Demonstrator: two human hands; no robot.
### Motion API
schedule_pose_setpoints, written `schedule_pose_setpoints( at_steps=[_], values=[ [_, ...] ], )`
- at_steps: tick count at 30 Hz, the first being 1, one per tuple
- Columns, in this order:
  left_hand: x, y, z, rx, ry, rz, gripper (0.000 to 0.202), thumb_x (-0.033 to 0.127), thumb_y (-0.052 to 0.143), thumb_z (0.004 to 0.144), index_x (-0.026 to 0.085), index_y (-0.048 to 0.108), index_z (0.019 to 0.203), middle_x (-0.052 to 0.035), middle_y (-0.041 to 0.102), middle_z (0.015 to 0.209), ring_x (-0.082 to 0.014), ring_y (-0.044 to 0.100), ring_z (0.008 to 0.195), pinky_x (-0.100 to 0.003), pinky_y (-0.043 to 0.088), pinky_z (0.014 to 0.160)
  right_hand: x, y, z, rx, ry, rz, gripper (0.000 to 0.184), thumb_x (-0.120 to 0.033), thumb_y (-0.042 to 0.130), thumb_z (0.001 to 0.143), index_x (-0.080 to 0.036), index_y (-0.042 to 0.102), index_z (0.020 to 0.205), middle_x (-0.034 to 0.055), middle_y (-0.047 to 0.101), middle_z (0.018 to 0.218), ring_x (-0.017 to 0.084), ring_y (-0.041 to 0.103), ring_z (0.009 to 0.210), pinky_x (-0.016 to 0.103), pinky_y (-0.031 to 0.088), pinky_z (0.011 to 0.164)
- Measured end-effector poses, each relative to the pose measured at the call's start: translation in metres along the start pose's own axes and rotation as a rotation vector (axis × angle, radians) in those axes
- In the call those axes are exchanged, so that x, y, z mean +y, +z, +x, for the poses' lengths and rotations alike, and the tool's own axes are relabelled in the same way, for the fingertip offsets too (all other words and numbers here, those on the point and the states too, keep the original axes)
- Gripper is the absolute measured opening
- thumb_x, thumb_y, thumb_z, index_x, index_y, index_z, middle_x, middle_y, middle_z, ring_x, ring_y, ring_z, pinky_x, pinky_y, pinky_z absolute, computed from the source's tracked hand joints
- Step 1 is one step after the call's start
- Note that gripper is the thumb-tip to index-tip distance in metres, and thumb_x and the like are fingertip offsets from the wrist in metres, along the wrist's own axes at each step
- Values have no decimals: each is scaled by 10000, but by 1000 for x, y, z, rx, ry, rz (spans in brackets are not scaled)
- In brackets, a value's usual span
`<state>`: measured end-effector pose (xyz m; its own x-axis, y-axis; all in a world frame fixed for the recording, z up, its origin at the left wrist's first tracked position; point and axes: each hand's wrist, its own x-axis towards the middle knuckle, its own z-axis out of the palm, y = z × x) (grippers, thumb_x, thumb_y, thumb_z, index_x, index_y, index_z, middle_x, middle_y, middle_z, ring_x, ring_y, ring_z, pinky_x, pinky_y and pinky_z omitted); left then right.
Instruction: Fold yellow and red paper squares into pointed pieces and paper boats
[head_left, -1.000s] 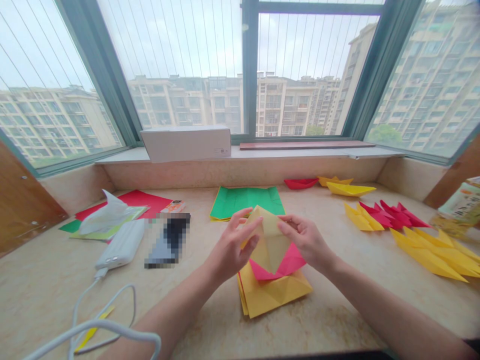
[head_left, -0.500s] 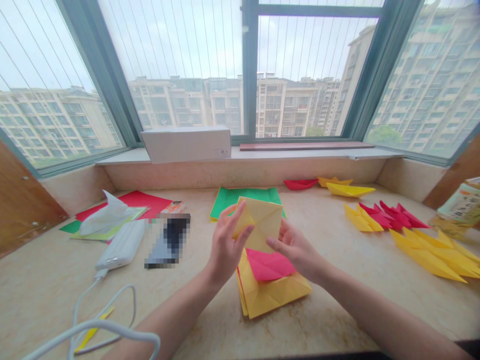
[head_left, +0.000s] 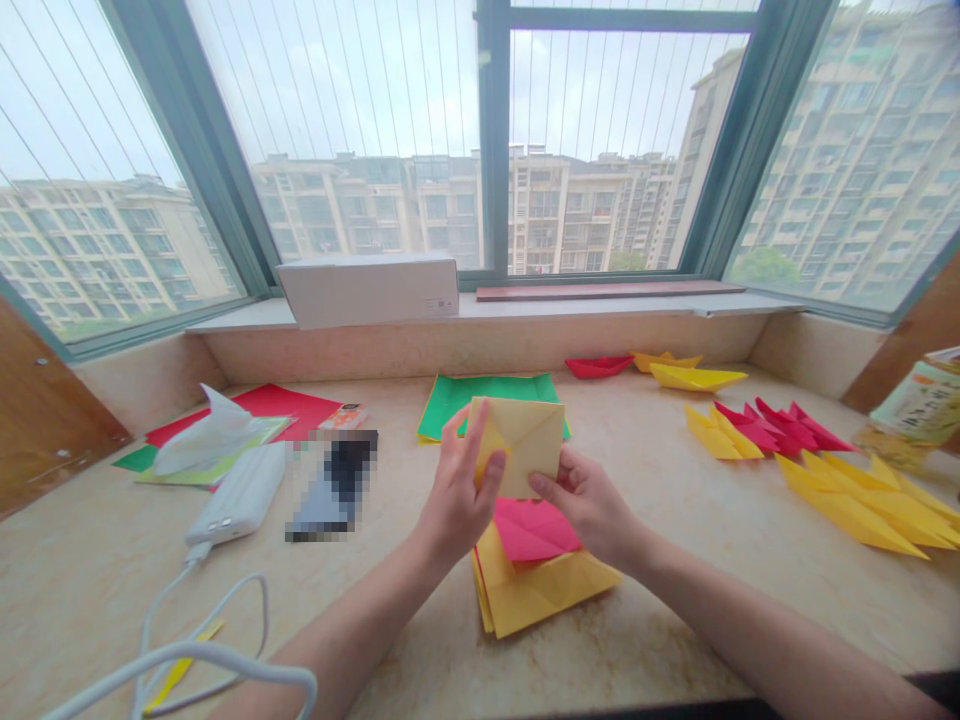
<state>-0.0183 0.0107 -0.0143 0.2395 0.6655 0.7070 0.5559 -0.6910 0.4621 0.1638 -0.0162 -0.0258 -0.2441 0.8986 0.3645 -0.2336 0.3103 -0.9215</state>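
Note:
Between my two hands, raised above the counter, is a folded square of yellow paper (head_left: 525, 440) with crease lines meeting near its middle. My left hand (head_left: 461, 480) grips its left edge, thumb in front and index finger along the upper corner. At the lower right corner my right hand (head_left: 589, 495) pinches it, thumb on the near face and the other fingers behind. Below lies a folded red paper (head_left: 534, 535) on top of a stack of folded yellow papers (head_left: 547, 595). Behind the held square sits a green paper with turned-up edges (head_left: 480, 390), partly hidden.
Folded yellow paper shapes (head_left: 855, 500), red ones (head_left: 795, 425) and paper boats (head_left: 697, 377) lie to the right, near a jar (head_left: 919, 405). On the left are a phone (head_left: 334, 490), a white power bank (head_left: 236, 495) with a cable (head_left: 195, 650), and a tissue pack (head_left: 202, 445).
The yellow square has tilted slightly, its top edge now more level. Both hands keep their hold on it. The whole view has shifted a little.

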Motion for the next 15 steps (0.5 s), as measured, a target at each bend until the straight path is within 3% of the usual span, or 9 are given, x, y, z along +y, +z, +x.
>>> schedule_pose_setpoints(
  at_steps=[4,10,12,15],
  values=[
    [5,-6,0,-180,-73,-122,584,413,453,985,170,354,1506,-184,463,1445,-290,432,1359,-467,357,1124,-4,-3,-2,-49,-62,-182,228,-292,611,932,-227,667,1143,59,706,1103,218,642,1010,397,512,929],
    [10,-9,-1,-305,-72,-318,595,450,516,951,147,423,1455,-156,606,1346,-285,583,1220,-389,451,1029,-7,-14,2,-96,-109,-340,154,-314,611,926,-224,706,1009,40,733,1018,218,662,949,384,513,888],
    [11,-8,-2,-363,-100,-365,553,463,470,973,154,449,1431,-137,682,1201,-256,673,1050,-366,516,915,-8,-15,3,-55,-65,-311,157,-337,661,893,-220,681,996,40,739,982,215,679,916,370,525,853],
    [13,-4,-4,-495,-190,-484,520,506,348,1005,133,550,1305,-88,714,893,-180,704,665,-277,532,607,-7,-17,4,59,-9,-302,242,-367,738,828,-212,619,972,25,731,844,199,688,789,328,527,739]
  ],
)
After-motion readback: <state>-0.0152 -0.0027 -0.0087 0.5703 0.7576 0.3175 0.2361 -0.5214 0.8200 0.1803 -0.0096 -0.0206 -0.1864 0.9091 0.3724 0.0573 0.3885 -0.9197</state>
